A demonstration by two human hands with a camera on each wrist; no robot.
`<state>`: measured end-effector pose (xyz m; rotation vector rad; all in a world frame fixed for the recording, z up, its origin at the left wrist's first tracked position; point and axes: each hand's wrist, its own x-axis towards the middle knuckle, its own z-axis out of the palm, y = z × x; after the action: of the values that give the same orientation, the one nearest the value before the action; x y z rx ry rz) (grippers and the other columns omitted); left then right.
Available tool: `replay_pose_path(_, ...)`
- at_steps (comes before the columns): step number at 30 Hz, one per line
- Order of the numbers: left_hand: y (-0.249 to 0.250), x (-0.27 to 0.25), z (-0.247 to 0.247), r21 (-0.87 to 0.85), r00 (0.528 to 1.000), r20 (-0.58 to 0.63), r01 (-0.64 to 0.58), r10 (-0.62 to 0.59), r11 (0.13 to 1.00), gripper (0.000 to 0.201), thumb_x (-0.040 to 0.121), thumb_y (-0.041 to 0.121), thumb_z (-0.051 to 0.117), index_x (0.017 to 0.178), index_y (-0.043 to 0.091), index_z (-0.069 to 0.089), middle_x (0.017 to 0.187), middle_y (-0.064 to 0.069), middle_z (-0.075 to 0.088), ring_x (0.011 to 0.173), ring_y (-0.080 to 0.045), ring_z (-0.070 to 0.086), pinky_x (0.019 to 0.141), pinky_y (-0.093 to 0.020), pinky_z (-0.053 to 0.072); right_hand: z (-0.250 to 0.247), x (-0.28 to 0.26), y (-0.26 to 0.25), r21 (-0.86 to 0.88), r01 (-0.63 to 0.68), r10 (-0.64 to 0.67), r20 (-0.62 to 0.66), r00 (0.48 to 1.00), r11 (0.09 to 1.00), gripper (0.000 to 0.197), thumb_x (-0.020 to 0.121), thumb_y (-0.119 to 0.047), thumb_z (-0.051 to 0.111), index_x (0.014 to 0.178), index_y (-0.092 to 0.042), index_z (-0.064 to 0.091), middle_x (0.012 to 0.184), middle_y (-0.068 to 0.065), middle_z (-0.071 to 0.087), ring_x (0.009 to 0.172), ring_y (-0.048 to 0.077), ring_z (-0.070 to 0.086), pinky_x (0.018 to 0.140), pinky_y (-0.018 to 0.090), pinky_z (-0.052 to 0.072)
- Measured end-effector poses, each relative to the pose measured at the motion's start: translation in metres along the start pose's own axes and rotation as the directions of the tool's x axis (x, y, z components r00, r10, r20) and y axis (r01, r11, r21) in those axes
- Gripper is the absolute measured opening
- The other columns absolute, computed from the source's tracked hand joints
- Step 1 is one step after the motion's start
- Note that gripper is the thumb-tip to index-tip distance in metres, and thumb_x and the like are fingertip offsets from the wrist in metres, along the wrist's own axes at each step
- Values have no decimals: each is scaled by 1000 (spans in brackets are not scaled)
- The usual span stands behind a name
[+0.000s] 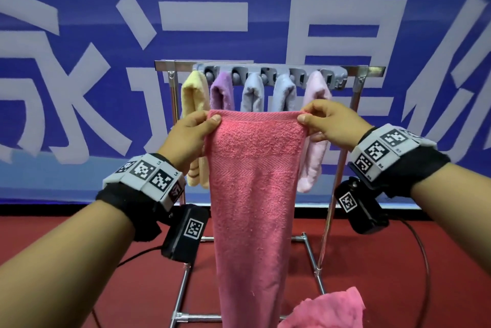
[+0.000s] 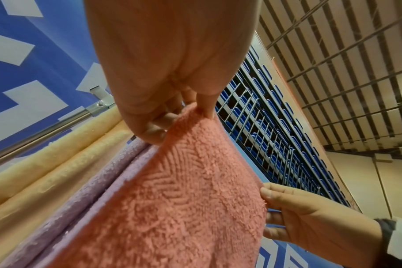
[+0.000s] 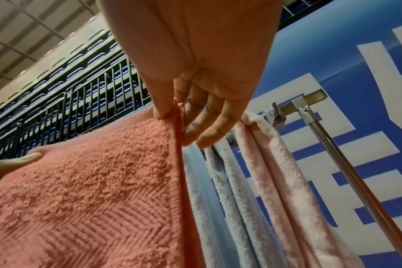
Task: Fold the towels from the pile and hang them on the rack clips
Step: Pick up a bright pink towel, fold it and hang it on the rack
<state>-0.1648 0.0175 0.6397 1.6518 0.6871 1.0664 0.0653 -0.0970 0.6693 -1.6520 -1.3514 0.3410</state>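
**Five towels hung, one more held up in front of the rack**

I see the rack (image 1: 353,104) standing on the red floor (image 1: 66,261), and I take it as my landmark. On its grey clip bar (image 1: 268,72) five towels already hang, each doubled over: from the rack's left end a yellow towel (image 1: 192,104), a purple towel (image 1: 221,93), a grey towel (image 1: 252,96), a light blue towel (image 1: 285,93) and a pale pink towel (image 1: 316,125). I cannot tell whether any free clip remains.

The coral towel (image 1: 252,194) is in the air just in front of the rack, covering the lower parts of the middle towels. My left hand (image 1: 190,133) pinches its upper left corner between thumb and curled fingers, and my right hand (image 1: 326,120) pinches the upper right corner in the same way; in the right wrist view the other fingers of this hand (image 3: 202,127) stay spread behind the cloth. The top edge is stretched level, parallel to the clip bar. The long axis runs straight down, toward the floor, and the lower end leaves the head view.

I judge that this towel is spread but not yet folded to the narrow shape of the hung ones. Another pink cloth (image 1: 326,309) lies low, in front of the rack's base, so I think at least one more towel waits after this one.
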Motion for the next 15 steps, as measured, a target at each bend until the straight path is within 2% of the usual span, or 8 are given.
replay_pose_path(3,9,7,1,-5,999,5,-38,38,999,20,96,26,50,103,15,66,88,-1,62,83,-15,56,81,-34,47,-4,9,-8,85,-17,19,-32,999,996,11,94,-12,54,84,-15,58,76,3,57,67,12,55,65,23,55)
replay_pose_path(5,14,9,3,-38,998,36,-49,51,998,25,98,23,46,113,9,61,84,0,58,71,-9,56,67,-24,47,-4,12,-12,210,-37,45,-33,998,977,15,95,-11,53,82,-16,57,74,3,52,64,12,48,57,20,56)
replay_pose_path(7,17,10,4,-61,996,72,-51,56,997,23,100,21,43,113,10,58,78,4,58,60,-2,56,55,-15,46,-2,14,-14,260,-47,52,-16,998,965,15,96,-11,50,83,-17,55,72,2,49,62,10,44,52,19,55)
replay_pose_path(9,18,11,4,-57,997,60,-52,56,997,19,99,21,44,105,12,59,76,4,57,61,-3,55,56,-17,46,-2,14,-12,219,-43,47,-14,999,975,13,95,-12,52,84,-17,56,75,2,52,62,9,48,56,21,56)
replay_pose_path(11,14,13,3,-21,999,4,-46,46,999,15,97,21,49,86,15,57,71,2,52,62,-10,49,60,-25,43,-2,16,-10,123,-42,50,-69,996,992,9,91,-13,60,82,-16,60,75,2,56,61,9,51,66,26,55)
replay_pose_path(12,9,14,3,7,999,-34,-41,42,999,19,95,21,53,76,17,52,66,3,49,59,-11,46,60,-27,40,-1,16,-8,87,-55,63,-100,993,995,9,88,-13,64,79,-15,62,72,2,56,60,9,51,68,28,54)
replay_pose_path(15,-6,15,7,75,993,-109,-43,51,996,24,90,20,60,69,18,48,60,3,48,55,-12,44,60,-30,40,6,19,0,27,-137,140,-151,979,990,16,83,-13,68,68,-15,62,58,0,55,51,10,49,59,26,50)
